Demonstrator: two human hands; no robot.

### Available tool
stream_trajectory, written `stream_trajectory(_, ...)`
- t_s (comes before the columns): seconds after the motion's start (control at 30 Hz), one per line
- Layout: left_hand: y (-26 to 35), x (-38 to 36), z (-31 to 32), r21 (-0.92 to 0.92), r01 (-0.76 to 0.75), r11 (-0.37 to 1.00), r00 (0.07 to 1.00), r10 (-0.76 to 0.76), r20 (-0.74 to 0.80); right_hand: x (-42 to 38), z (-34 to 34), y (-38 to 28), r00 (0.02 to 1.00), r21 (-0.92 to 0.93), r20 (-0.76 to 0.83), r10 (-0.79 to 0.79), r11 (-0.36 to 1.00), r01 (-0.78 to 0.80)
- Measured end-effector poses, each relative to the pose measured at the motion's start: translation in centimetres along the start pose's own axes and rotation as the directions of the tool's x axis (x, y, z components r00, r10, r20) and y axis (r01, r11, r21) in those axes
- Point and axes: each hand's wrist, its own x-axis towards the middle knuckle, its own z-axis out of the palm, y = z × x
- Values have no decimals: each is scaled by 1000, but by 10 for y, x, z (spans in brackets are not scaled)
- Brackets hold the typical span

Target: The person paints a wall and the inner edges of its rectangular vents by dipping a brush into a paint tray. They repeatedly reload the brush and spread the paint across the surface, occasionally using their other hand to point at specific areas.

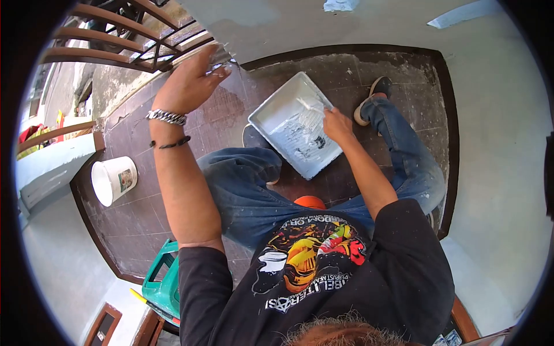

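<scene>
My left hand is raised at the upper left, near the brown railing. Its fingers are apart and nothing shows in them; whitish smears are on the fingertips. My right hand is closed at the right side of a white paint tray, around a white, paint-coated tool whose kind I cannot make out. The tool lies over the tray, where pale paint is streaked with dark patches. The tray rests tilted on the floor between my feet, and its lower edge is near my knees.
A white bucket lies on its side on the dark tiled floor at the left. Behind it, a green plastic stool stands by my left elbow. Something orange shows beneath me. The railing and pale walls surround the floor.
</scene>
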Motion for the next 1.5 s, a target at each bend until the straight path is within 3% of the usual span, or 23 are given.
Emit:
stream_trajectory(0.13, 8, 2, 0, 64, 15, 998, 999, -17, 28, -3, 38, -9, 997, -87, 11, 73, 994, -72)
stream_trajectory(0.33, 9, -1, 1, 62, 28, 998, 999, -29, 14, -40, 46, -27, 973, -100, 226, 34, 995, -11)
stream_trajectory(0.5, 5, -6, 2, 64, 75, 995, 997, -77, 22, -26, 32, -9, 987, 110, 50, 155, 981, -160)
stream_trajectory(0.6, -7, -9, 4, 107, -95, 990, 992, 103, -72, -19, 31, -10, 957, 57, 187, 221, 970, -236)
stream_trajectory(0.67, -7, -9, 1, 69, -105, 992, 993, 108, -54, -20, 55, -12, 975, 11, 166, 149, 988, -153)
stream_trajectory(0.7, -6, -10, 0, 54, -78, 996, 996, 81, -49, -27, 58, -16, 984, 70, 138, 108, 991, -118)
stream_trajectory(0.73, -6, -11, -1, 39, -45, 998, 998, 46, -41, -34, 49, -23, 971, 72, 228, 72, 993, -91)
stream_trajectory(0.83, -3, -15, -6, 40, -32, 999, 999, 32, -18, -28, 92, 8, 997, 329, 75, 18, 943, -41)
stream_trajectory(0.87, 1, -17, -8, 44, -15, 999, 1000, 16, -18, -30, 87, 15, 1000, 411, 19, 7, 911, -14)
stream_trajectory(0.9, 5, -19, -9, 47, 4, 999, 1000, -3, -17, -32, 81, 26, 943, 694, 319, 94, 654, -300)
stream_trajectory(1.03, 14, -19, -12, 50, 77, 996, 996, -79, 29, -54, 54, 54, 888, 874, 456, 56, 162, -458)
stream_trajectory(1.17, 17, -18, -11, 62, 33, 998, 999, -33, -3, -65, 33, 73, 923, 923, 384, 17, 38, -384)
stream_trajectory(1.3, 28, -20, -12, 63, 32, 997, 999, -32, 1, -63, -17, 66, 981, 983, 154, 122, -124, -138)
stream_trajectory(1.37, 19, -18, -7, 66, 22, 998, 1000, -23, 11, -48, -71, 64, 984, 993, 118, 137, -5, -118)
stream_trajectory(1.4, 16, -17, -5, 66, 18, 998, 1000, -19, 16, -29, -85, 73, 996, 999, -35, 81, 35, 32)
stream_trajectory(1.5, 14, -16, -4, 95, 27, 995, 998, -32, 46, 12, -171, 66, 976, 978, -99, 195, 201, 59)
